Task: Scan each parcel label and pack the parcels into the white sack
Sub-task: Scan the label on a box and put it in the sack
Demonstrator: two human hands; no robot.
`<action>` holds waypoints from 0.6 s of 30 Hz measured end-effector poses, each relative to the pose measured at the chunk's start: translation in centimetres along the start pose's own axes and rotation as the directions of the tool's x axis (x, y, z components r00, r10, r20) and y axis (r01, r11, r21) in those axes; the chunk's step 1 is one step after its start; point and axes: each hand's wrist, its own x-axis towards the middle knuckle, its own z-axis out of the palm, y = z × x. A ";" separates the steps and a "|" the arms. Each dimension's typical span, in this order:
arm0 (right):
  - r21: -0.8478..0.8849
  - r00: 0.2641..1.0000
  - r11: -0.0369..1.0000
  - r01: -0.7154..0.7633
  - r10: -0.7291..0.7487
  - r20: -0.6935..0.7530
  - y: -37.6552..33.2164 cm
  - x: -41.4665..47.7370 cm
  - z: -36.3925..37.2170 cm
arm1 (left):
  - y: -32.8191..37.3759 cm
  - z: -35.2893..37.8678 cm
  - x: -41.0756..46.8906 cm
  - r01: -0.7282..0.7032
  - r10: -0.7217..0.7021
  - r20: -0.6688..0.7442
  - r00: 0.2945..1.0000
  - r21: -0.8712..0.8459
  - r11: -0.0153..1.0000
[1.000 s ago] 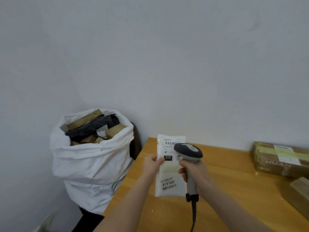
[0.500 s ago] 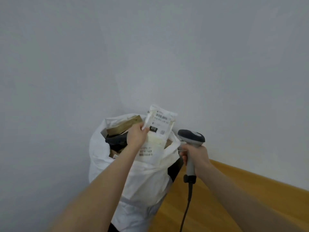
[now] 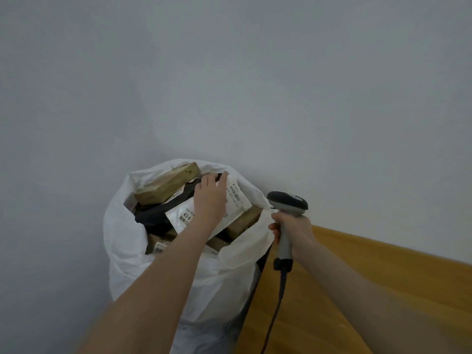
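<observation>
The white sack (image 3: 127,241) stands on the floor against the wall, its mouth open and full of parcels. A flat white parcel (image 3: 236,200) with a printed label lies face up on top of the load. My left hand (image 3: 209,198) rests palm down on it with the fingers stretched out towards its far edge. My right hand (image 3: 293,228) grips the handle of the grey barcode scanner (image 3: 288,201) just right of the sack's rim, its head held upright and its cable hanging down.
Inside the sack are a brown cardboard box (image 3: 166,185) at the back left, a black poly bag (image 3: 153,215) and more brown boxes (image 3: 242,221) below. The wooden table (image 3: 370,272) runs along the right, its corner touching the sack. Grey walls close in behind.
My left hand has lowered the white parcel from upright above the sack's mouth to flat on top of the load. The scanner hand stayed beside the sack.
</observation>
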 end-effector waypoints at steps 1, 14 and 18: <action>0.026 1.000 0.999 -0.019 0.019 -0.012 0.1 0.0 -0.5 | 1.0 -0.2 0.3 -0.040 0.040 -0.052 0.998 0.002 0.999; 0.271 0.970 0.943 -0.195 0.226 -0.090 1.8 -4.6 -21.8 | 26.2 0.3 -6.6 -0.315 0.387 0.201 0.900 -0.314 0.896; 0.219 0.956 0.954 -0.204 0.243 -0.167 2.9 -7.1 -32.7 | 36.3 -0.6 -11.7 -0.331 0.433 0.298 0.851 -0.337 0.881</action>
